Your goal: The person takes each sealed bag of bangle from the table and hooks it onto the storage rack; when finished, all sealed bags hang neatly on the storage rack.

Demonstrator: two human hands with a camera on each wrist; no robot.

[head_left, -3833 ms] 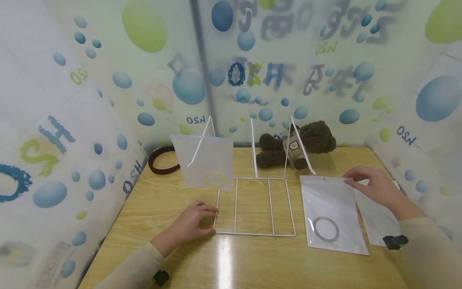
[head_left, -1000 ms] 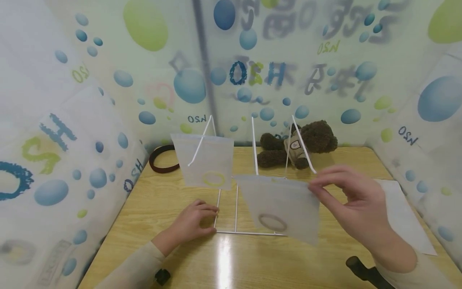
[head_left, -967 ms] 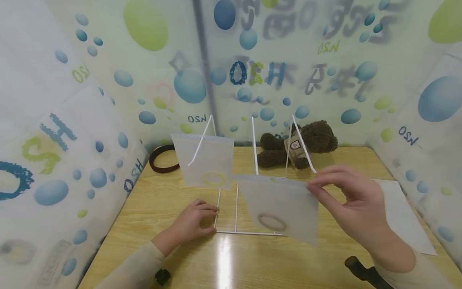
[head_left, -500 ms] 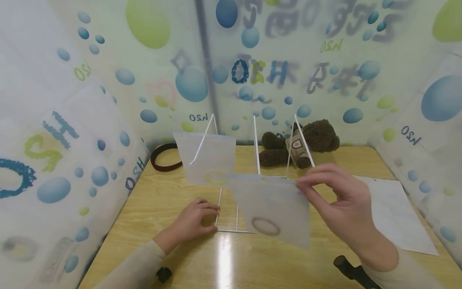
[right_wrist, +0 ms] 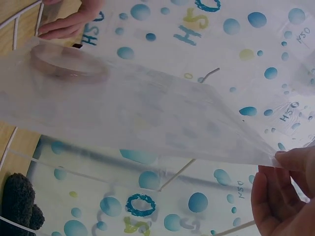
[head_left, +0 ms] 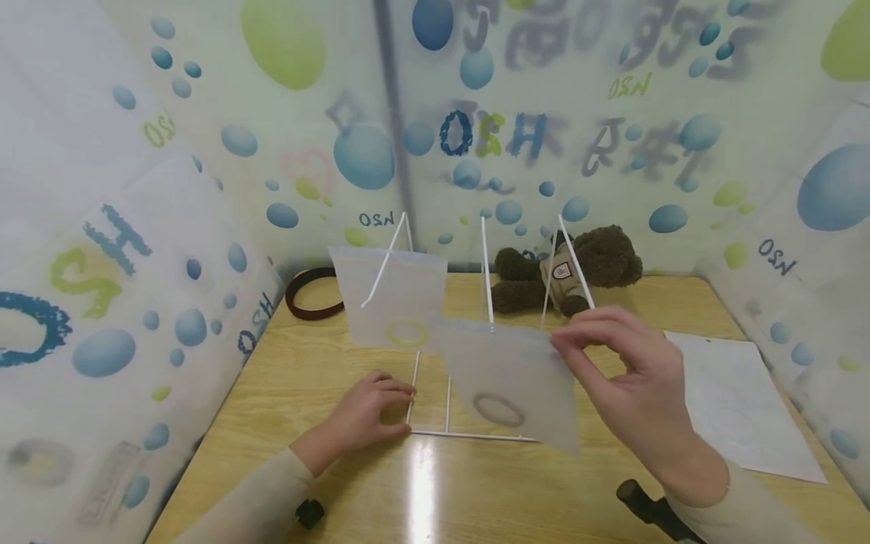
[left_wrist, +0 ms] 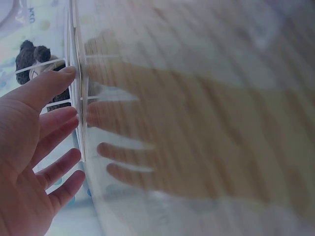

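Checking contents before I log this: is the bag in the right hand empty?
Not empty: a ring shows through the translucent bag the right hand pinches, in head and right wrist views.

The person wears long sleeves. The left sleeve and the right sleeve are both a pale cream colour. The cloth looks plain, and each sleeve stops by the wrist with a simple edge. The left hand and the right hand are bare. Just beside the left sleeve, on the near side, is a small black lump with a blocky shape. Just left of the right sleeve is a longer black piece, like a short tube with a round end.
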